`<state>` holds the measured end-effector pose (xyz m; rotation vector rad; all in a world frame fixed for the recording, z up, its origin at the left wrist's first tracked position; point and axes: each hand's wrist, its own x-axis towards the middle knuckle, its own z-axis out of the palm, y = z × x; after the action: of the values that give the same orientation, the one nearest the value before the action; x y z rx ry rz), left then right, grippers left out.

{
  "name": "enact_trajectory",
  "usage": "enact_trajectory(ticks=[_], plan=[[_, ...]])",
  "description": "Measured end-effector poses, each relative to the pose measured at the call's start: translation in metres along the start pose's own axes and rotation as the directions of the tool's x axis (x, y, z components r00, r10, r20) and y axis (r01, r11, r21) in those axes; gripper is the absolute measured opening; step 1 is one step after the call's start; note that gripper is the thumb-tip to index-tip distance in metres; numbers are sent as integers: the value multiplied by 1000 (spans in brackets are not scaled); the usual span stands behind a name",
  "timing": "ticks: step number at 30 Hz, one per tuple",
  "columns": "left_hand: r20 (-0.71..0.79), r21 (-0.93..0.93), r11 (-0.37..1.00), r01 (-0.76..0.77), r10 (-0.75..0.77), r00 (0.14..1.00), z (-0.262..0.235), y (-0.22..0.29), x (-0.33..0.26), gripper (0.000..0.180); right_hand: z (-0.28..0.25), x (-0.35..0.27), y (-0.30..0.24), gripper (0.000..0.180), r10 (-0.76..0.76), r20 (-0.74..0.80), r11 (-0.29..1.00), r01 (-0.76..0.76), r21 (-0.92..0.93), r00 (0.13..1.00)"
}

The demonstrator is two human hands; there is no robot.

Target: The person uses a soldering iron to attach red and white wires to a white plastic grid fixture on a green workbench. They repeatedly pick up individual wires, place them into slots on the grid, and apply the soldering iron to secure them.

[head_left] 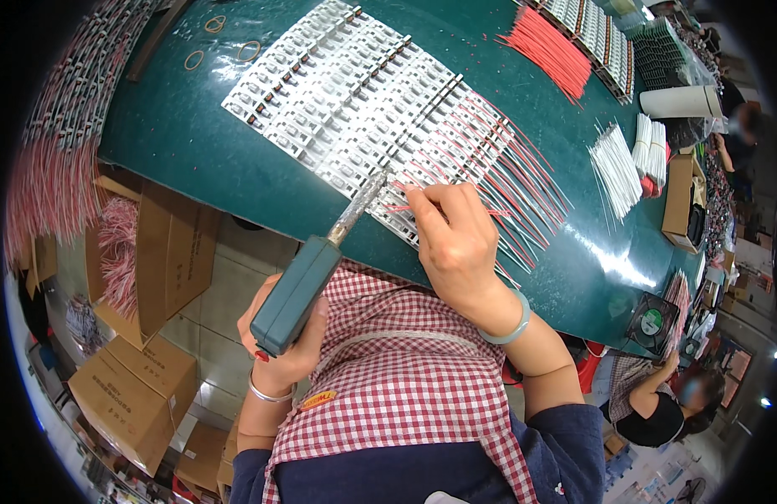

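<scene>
My left hand (306, 343) is wrapped round the dark green body of a soldering gun (297, 294). Its worn metal barrel slants up and right, and the tip meets the near edge of a panel of small white parts (329, 109). Beside the tip, my right hand (457, 239) pinches a thin red wire (397, 185) between thumb and forefinger against the panel. Many red and white wires (527, 189) fan out to the right from the panel's right-hand rows. Rows farther left carry none. Whether the tip touches the wire end is too small to tell.
The panel lies on a green table (187, 160). A red wire bundle (548, 52), white wires (615, 172) and a small black fan (651, 323) lie right. Wired strips (77, 109) hang left above cardboard boxes (136, 391). A co-worker (666, 403) sits at right.
</scene>
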<state>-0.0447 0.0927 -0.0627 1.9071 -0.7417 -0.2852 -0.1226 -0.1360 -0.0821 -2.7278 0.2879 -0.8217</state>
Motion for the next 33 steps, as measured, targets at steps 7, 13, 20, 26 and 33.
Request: enact_trajectory(ticks=[7, 13, 20, 26, 33], plan=[[31, 22, 1000, 10, -11, 999, -1, 1, 0, 24, 0, -1, -1, 24, -1, 23, 1000, 1, 0, 1000], [60, 43, 999, 25, -27, 998, -1, 4, 3, 21, -1, -1, -1, 26, -4, 46, 1000, 4, -2, 999], [33, 16, 1000, 19, -20, 999, -2, 6, 3, 20, -2, 1, -2, 26, -6, 56, 1000, 7, -11, 998], [-28, -35, 999, 21, -22, 999, -2, -5, -9, 22, -2, 0, -3, 25, -2, 50, 1000, 2, -16, 999], [-51, -49, 998, 26, -29, 998, -3, -5, -11, 23, -2, 0, -4, 26, -1, 30, 999, 2, -36, 1000]])
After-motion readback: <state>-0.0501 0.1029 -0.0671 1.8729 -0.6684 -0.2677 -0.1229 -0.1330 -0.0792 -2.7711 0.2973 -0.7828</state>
